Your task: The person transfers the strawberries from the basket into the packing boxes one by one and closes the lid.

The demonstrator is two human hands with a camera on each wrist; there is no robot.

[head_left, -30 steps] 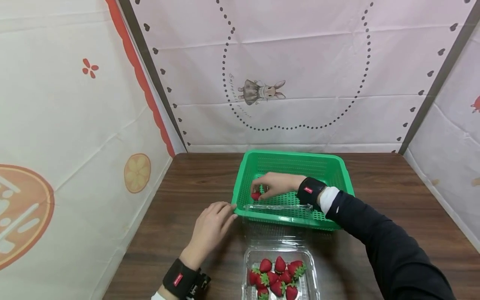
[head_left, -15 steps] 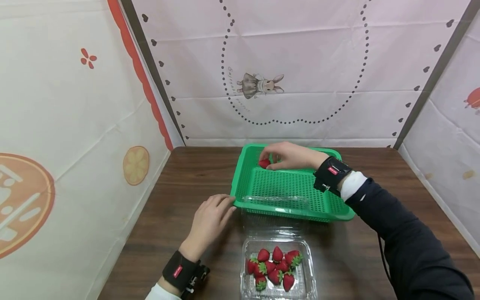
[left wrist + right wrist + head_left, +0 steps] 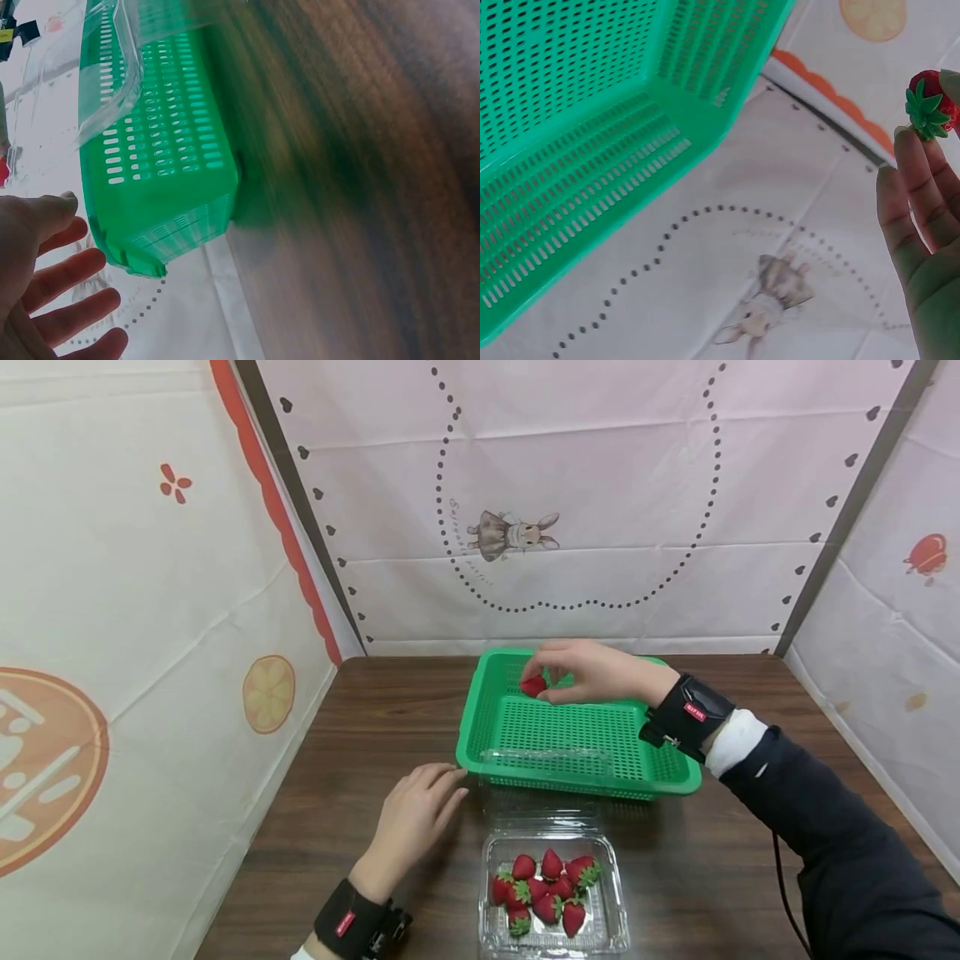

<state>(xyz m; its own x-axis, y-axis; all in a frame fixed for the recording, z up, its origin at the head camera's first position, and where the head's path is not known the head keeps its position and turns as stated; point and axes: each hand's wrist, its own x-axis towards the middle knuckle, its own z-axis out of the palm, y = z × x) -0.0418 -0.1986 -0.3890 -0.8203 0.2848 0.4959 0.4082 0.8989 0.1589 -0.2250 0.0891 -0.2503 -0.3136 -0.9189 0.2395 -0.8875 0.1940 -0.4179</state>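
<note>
In the head view, my right hand [image 3: 592,672] pinches a red strawberry [image 3: 533,685] between thumb and fingertips, above the back left of a green plastic basket [image 3: 577,722]. The strawberry's green leaf cap [image 3: 928,112] faces the right wrist camera. My left hand [image 3: 416,817], fingers loosely extended, is at the basket's front left corner. Its fingers [image 3: 79,315] are spread beside that corner in the left wrist view and hold nothing. Nearer to me stands a clear plastic clamshell box [image 3: 617,902] with several strawberries [image 3: 547,906] in it.
The box's clear lid [image 3: 540,753] is raised and overlaps the basket's front rim. Everything stands on a dark wooden table [image 3: 360,718]. Printed white sheets [image 3: 630,460] enclose the back and sides. A black cable [image 3: 783,889] hangs by the right sleeve.
From low in the basket's front left, my right hand has lifted the strawberry up and toward the back. Over the last half second it barely moved. The left hand stayed at the corner.
</note>
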